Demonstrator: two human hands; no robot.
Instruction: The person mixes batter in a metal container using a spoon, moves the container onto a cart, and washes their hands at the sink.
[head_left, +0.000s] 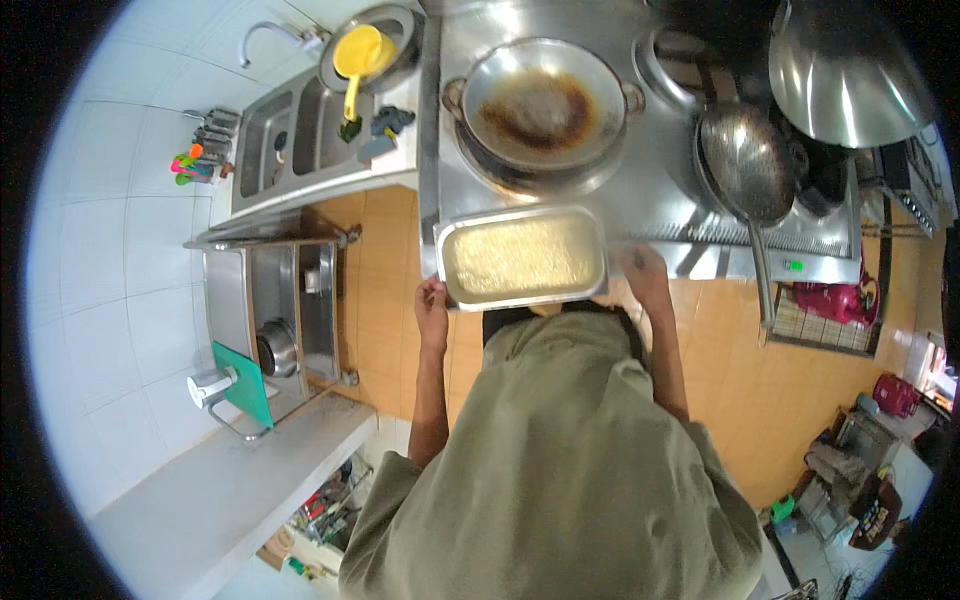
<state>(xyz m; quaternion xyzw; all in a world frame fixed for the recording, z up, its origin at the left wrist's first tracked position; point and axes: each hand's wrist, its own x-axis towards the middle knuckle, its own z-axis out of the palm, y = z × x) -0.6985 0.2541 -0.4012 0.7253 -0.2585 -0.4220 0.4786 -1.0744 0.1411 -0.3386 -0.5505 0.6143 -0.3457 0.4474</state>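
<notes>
A rectangular metal pan (521, 259) holding a pale yellow, grainy food lies at the front edge of the steel stove top, before my body. My left hand (431, 295) is at the pan's left front corner, its fingers curled against the rim; whether they grip it cannot be told. To the right of the pan, my right hand (643, 274) is by the stove's front edge, blurred, with its fingers partly hidden. Behind the pan, a two-handled wok (546, 105) with brown residue inside sits on a burner.
A perforated metal ladle (746, 165) rests at the right, its handle jutting past the stove edge. A large steel bowl (847, 75) stands beyond it. Left are a double sink (322, 135), a yellow dipper (360, 56) and a steel rack (274, 307) with a pot.
</notes>
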